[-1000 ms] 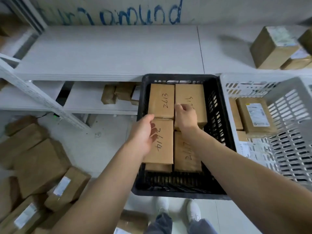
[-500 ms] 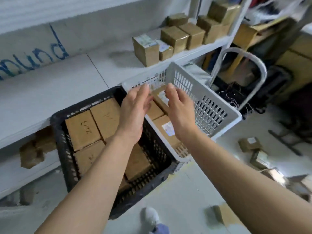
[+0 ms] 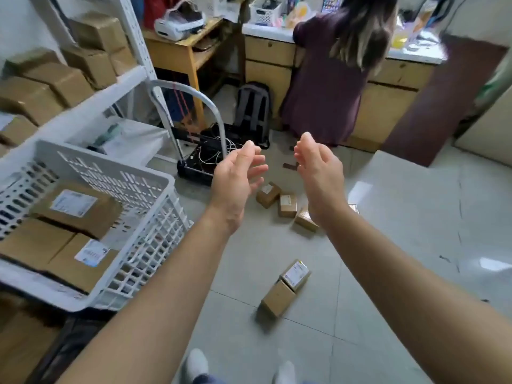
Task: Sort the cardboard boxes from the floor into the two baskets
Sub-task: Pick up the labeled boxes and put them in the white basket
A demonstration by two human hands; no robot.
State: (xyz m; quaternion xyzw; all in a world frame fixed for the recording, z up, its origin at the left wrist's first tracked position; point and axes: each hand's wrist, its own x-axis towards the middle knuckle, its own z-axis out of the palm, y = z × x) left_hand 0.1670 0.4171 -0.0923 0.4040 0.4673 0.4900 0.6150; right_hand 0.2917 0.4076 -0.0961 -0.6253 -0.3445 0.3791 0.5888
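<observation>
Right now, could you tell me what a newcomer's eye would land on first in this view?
The left hand and right hand reach out mid-frame, open and empty, palms facing each other. At lower left a white basket holds labelled boxes; small boxes lie on the floor beyond the hands, and nearer boxes lie below them. A person in a purple top stands at the back.

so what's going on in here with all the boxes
A person is sorting cardboard boxes into baskets. The left hand and right hand are both open and empty, held out over the floor. The white basket on the left holds several labelled boxes. A cluster of boxes lies ahead and a pair of boxes lies nearer, none picked up yet.
</observation>
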